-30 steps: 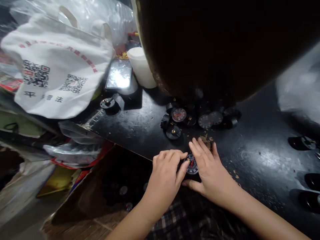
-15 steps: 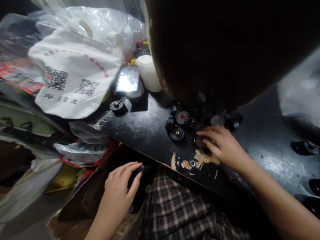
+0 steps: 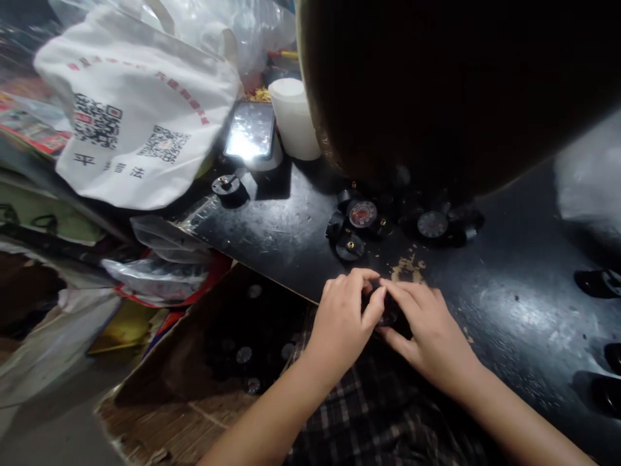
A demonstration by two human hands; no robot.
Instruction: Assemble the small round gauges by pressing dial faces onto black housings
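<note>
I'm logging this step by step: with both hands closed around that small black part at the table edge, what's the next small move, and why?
Probably press or twist it together: left hand and right hand pinch the small black part, mostly hidden by fingers.

Glossy, scuffed black tabletop (image 3: 485,285); white cloth bag (image 3: 140,110); crinkled clear plastic bags (image 3: 160,272); matt white cup (image 3: 294,120).

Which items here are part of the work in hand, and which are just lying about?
In hand: left hand and right hand close together on a small dark gauge; loose gauges behind.
Lying about: white tote bag, phone, white cup.
</note>
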